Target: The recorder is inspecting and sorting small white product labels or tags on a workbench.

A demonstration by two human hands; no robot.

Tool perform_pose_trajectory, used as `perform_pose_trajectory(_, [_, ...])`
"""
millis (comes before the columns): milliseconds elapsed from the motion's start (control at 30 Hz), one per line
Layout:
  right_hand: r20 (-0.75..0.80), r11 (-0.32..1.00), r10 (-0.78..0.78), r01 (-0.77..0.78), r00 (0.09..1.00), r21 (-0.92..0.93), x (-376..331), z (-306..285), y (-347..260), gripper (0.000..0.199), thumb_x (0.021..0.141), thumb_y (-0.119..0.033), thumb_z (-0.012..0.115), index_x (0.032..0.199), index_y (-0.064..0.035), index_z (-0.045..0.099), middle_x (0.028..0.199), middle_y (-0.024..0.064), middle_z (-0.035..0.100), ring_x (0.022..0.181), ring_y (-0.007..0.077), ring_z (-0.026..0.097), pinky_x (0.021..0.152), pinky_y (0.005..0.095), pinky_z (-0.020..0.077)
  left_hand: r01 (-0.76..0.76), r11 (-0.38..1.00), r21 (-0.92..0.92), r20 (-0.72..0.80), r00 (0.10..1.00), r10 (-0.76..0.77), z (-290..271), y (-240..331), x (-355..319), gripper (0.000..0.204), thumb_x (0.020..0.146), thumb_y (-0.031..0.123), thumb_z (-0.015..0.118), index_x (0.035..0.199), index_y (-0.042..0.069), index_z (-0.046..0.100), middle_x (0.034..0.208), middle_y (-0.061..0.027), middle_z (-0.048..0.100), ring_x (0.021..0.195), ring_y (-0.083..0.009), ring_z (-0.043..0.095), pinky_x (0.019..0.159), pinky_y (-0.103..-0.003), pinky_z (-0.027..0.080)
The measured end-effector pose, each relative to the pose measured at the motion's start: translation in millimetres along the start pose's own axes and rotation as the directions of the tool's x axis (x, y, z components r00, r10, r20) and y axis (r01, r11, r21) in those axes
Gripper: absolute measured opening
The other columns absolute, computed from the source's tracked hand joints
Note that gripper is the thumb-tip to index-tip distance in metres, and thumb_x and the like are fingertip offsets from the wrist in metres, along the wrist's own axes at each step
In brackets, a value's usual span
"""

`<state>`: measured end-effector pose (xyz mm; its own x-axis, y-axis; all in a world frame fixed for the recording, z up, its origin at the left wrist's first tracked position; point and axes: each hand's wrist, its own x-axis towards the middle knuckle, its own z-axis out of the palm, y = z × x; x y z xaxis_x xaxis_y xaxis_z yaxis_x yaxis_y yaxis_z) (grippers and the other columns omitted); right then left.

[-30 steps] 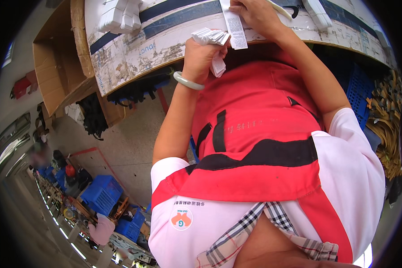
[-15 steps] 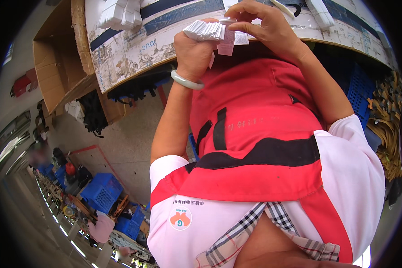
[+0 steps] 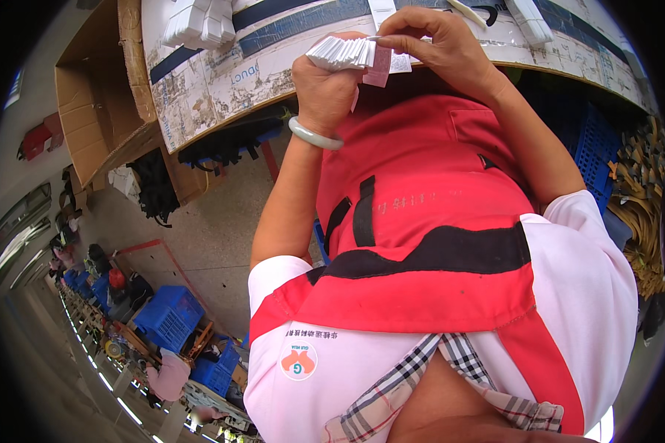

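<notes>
White folded labels (image 3: 341, 53) filled our curled left hand (image 3: 324, 88) over the near edge of the table (image 3: 199, 111); our right hand (image 3: 447, 48) pinched one there. A slack left grip could have spilled them below the table.

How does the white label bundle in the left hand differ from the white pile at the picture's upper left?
Support: the label bundle is gripped in the left hand; the white pile lies on the table.
View: fingers partly cover the bundle; the pile runs out of the picture's top edge.
Shared: both are white and layered.
</notes>
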<state>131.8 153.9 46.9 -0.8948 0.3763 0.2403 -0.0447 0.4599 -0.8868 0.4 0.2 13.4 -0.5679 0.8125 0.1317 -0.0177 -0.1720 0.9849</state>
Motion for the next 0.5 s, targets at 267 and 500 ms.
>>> perform_pose_trajectory(267, [0.341,0.905,0.278,-0.364,0.898,0.219,0,-14,-10,0.015,0.089,-0.017,0.07,0.092,-0.0026,0.067,0.085,-0.0023,0.062,0.078,0.0054,0.056,0.069,0.0207,0.0465,0.328,0.877,-0.351,0.082,0.944,-0.32,-6,-8,-3,0.014,0.083,0.002,0.069,0.097,-0.001,0.069,0.076,-0.0031,0.065,0.063,-0.0101,0.06,0.054,-0.025,0.047])
perform_pose_trajectory(500, [0.169,0.906,0.206,-0.253,0.964,0.338,-11,13,2,0.012,0.092,-0.013,0.067,0.095,-0.0007,0.067,0.084,-0.0007,0.062,0.078,0.006,0.057,0.072,0.0201,0.0477,0.52,0.604,-0.604,0.252,0.843,-0.475,10,-9,-16,0.05,0.09,0.049,0.06,0.108,0.002,0.061,0.082,-0.0059,0.064,0.068,-0.0136,0.061,0.06,-0.027,0.052])
